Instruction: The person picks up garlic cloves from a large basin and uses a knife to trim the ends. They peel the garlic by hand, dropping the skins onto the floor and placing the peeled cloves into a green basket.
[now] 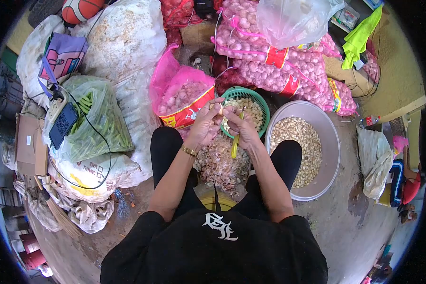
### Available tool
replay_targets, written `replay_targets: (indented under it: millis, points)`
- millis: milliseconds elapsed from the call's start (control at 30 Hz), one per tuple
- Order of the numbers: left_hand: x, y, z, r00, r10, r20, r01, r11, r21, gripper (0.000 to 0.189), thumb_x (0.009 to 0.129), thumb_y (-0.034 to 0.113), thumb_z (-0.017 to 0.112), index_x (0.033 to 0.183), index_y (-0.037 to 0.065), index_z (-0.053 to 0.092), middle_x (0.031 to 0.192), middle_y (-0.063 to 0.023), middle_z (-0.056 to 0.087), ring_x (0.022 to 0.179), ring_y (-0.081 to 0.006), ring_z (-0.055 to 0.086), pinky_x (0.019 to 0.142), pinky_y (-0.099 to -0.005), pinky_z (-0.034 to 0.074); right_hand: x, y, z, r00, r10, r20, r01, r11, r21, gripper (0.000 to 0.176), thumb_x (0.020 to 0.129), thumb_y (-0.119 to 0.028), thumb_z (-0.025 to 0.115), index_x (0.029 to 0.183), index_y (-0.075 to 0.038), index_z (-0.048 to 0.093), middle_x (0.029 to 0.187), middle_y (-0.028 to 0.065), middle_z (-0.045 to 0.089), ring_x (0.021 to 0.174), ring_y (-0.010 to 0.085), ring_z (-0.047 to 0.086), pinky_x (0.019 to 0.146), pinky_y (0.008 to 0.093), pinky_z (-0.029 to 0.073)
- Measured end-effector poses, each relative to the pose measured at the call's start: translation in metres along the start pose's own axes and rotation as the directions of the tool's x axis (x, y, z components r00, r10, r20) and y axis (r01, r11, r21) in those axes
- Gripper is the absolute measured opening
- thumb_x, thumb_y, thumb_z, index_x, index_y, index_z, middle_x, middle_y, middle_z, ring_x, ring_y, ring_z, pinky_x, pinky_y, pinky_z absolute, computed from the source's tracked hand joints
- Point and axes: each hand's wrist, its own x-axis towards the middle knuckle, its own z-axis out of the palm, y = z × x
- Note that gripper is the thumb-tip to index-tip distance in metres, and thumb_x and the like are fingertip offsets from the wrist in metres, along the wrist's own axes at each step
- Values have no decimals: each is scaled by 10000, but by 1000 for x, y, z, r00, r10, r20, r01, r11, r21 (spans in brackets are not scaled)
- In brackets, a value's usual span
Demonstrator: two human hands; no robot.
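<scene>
The left hand [206,124] partly hides the garlic clove [220,110] it holds.

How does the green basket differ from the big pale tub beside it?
The green basket is smaller, while the pale tub is much wider. The basket's side is full of holes, whereas the tub's wall looks solid. Both are round, open-topped and hold pale garlic cloves.
</scene>
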Motion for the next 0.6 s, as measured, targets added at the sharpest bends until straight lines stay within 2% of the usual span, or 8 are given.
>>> replay_targets:
  millis: [67,167,233,333,400,433,500,600]
  points:
    - [1,-1,0,1000,0,4,0,999,-32,395,967,224,610,1291,51,466,930,-19,530,679,-54,478,411,-120,310,-1,0,2,1000,-18,9,18,1000,16,164,867,-182,741,965,-133,620,612,-125,417,463,-10,321,422,177,213]
    - [2,-2,6,998,22,-65,-23,1000,-9,338,930,216,669,1200,80,517,796,31,523,562,9,432,387,-131,283,1,-3,1,998,-52,-19,53,998,27,146,868,-172,739,948,-135,624,611,-123,421,457,-9,317,420,179,217]
    - [3,-5,4,998,23,-65,-14,989,147,275,927,195,670,1143,73,551,690,46,498,499,2,405,383,-136,285,1,-2,0,996,-67,-59,69,997,23,138,868,-166,739,939,-136,625,612,-121,425,453,-9,316,419,179,218]
    - [4,-12,5,982,97,-160,-68,982,178,193,924,164,672,1068,55,604,638,60,495,452,-2,370,392,-154,281,1,-1,2,995,-98,-32,96,995,-38,133,898,-203,711,929,-131,604,621,-115,425,471,0,327,430,183,241]
    - [3,-11,6,970,186,-155,-140,953,267,177,920,154,676,1051,47,624,649,62,512,462,1,374,398,-163,277,-2,-3,7,978,-164,-129,120,947,-297,197,962,-302,625,916,-119,568,662,-89,447,517,20,363,458,191,281]
    - [4,-9,7,951,275,-139,-212,910,355,162,916,144,681,1034,39,644,661,65,529,471,4,379,405,-171,273,-2,-6,8,978,-164,-129,120,947,-297,197,962,-302,625,916,-119,568,662,-89,447,517,20,363,458,191,281]
    - [4,-6,4,941,319,-113,-242,868,434,149,914,127,678,1029,34,657,674,67,540,486,12,382,416,-172,271,-1,-14,7,982,-19,-190,-22,978,-209,315,1004,-403,522,907,-104,533,709,-63,467,572,42,394,506,200,320]
    - [2,-6,3,935,349,-60,-260,792,552,143,907,95,674,1026,16,671,684,61,550,522,13,405,444,-176,292,4,-3,-7,988,-131,-78,103,952,-289,311,1021,-366,487,910,-93,586,707,-50,482,604,61,424,568,238,383]
